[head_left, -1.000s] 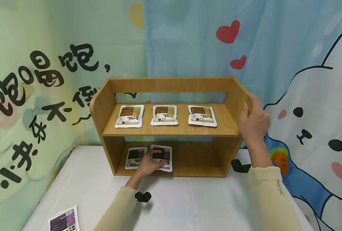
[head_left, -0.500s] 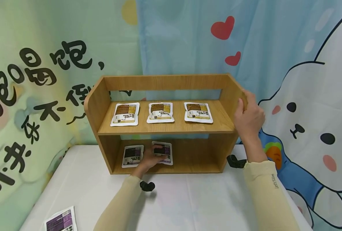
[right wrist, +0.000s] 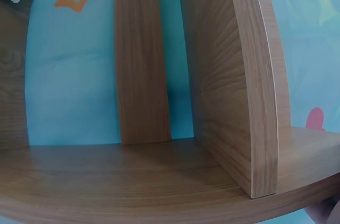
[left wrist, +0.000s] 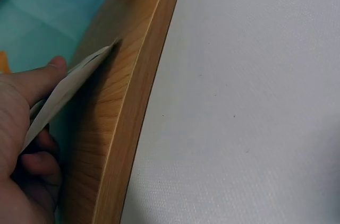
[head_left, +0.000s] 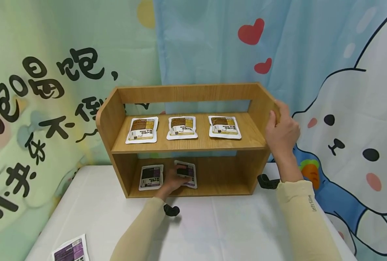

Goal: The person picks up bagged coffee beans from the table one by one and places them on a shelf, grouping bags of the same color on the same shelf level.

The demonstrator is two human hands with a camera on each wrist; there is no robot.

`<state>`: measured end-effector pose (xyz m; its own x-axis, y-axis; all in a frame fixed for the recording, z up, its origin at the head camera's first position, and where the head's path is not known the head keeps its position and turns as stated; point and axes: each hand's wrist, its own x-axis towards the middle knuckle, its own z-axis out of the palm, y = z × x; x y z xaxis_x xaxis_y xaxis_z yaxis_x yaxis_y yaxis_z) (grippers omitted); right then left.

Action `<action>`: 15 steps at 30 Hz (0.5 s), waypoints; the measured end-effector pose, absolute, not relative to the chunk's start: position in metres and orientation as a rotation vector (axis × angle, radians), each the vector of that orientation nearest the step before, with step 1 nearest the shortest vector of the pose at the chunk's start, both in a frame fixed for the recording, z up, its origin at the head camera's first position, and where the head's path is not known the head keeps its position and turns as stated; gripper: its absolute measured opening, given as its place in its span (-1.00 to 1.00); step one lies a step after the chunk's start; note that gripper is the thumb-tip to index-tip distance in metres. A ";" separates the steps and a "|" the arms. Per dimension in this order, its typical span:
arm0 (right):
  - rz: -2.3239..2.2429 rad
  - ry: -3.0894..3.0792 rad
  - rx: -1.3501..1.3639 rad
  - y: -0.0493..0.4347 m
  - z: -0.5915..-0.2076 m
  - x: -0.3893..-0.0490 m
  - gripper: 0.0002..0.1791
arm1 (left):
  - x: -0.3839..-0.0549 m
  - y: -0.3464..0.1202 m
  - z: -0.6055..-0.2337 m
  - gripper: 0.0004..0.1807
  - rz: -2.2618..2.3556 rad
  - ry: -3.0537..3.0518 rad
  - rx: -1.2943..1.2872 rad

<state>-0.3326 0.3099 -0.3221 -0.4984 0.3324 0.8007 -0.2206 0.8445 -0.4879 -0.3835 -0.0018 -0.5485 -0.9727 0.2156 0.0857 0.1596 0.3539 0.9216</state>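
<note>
In the head view a two-tier wooden shelf (head_left: 186, 93) stands on a white table. My left hand (head_left: 171, 181) reaches into its lower tier and pinches a flat white pouch (head_left: 191, 174) with a purple-black label. Seen from the left wrist, the thumb lies on one face of that pouch (left wrist: 64, 94) and the fingers curl behind it. The pouch slants to the board, its far corner right at the wood. Just left stands a similar dark-label pouch (head_left: 151, 177). My right hand (head_left: 283, 127) grips the shelf's right side panel (head_left: 267, 108) near the top.
On the upper tier sit three brown-and-yellow-label pouches, a left one (head_left: 142, 129), a middle one (head_left: 182, 127) and a right one (head_left: 225, 127). Another purple-label pouch (head_left: 70, 250) lies at the table's front left. Printed curtains (head_left: 206, 47) hang behind the shelf.
My left hand has moved the pouch slightly back and to the right on the lower tier. The right hand keeps its grip on the side panel. The head view has shifted a little.
</note>
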 end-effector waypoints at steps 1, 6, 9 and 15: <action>0.672 -1.987 -0.084 0.310 -0.323 -0.333 -0.62 | -0.383 -0.002 -0.549 -0.43 1.700 2.555 0.343; 0.673 -1.995 -0.079 0.311 -0.323 -0.334 -0.61 | -0.383 -0.001 -0.547 -0.34 1.584 2.629 0.336; 0.671 -1.991 -0.089 0.312 -0.321 -0.334 -0.61 | -0.383 -0.001 -0.543 -0.28 1.506 2.674 0.351; 0.677 -2.013 -0.109 0.311 -0.320 -0.333 -0.61 | -0.380 -0.004 -0.540 -0.25 1.177 2.793 0.279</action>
<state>-0.3332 0.3105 -0.3201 -0.5235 0.3450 0.7790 -0.1961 0.8411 -0.5042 -0.3798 -0.0042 -0.5397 -0.9784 0.2058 -0.0191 0.1300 0.6846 0.7172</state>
